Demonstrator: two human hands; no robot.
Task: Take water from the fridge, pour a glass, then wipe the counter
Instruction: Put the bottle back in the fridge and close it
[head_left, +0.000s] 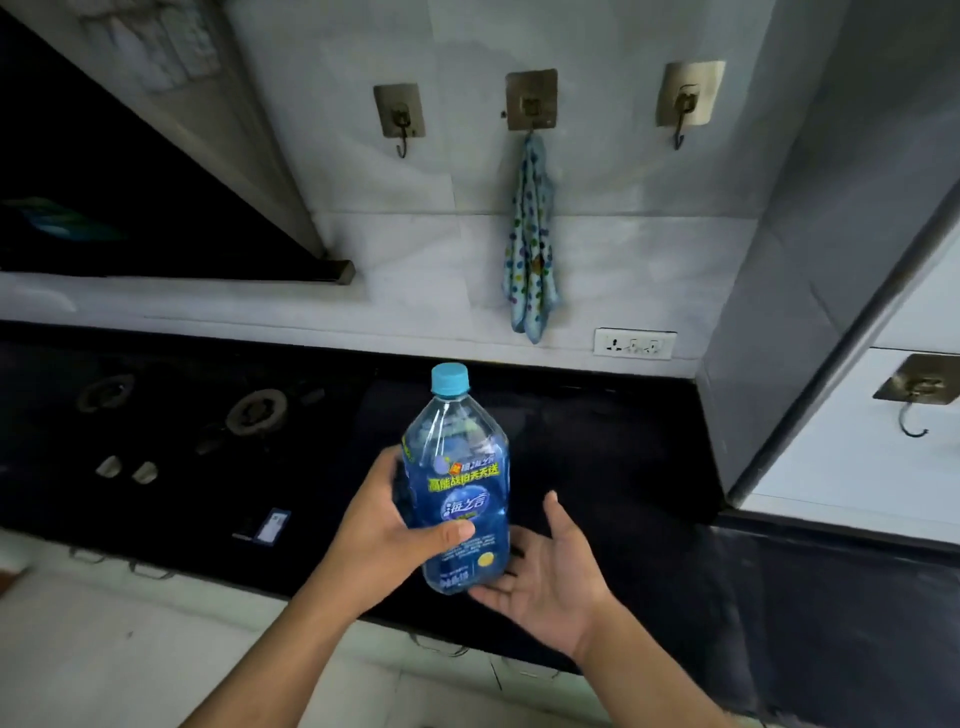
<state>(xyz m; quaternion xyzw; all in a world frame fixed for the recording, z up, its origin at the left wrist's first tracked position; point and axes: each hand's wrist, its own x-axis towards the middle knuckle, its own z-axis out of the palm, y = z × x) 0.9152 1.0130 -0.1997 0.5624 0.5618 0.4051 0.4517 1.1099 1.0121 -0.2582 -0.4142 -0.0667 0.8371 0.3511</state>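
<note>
The left hand (395, 530) is gripping the bottle (457, 488) around its middle, with the thumb lying across the label and the fingers wrapping behind its left side. The bottle is hanging nearly upright in the air over the counter's (597, 441) front edge. Its long axis is running from the base near the person up to the cap (450, 378), which is leaning slightly toward the wall and closing the neck. The right hand (545, 577) is lying open, palm up and fingers straight, just under and right of the base. I cannot tell whether its fingertips are touching the bottom. The cap is sitting well above both hands. The right hand is holding nothing, so it is probably the one to be reaching up for the cap. No glass is showing. A cloth (530, 244) is hanging from the middle hook (531, 101) above the counter's back edge.
</note>
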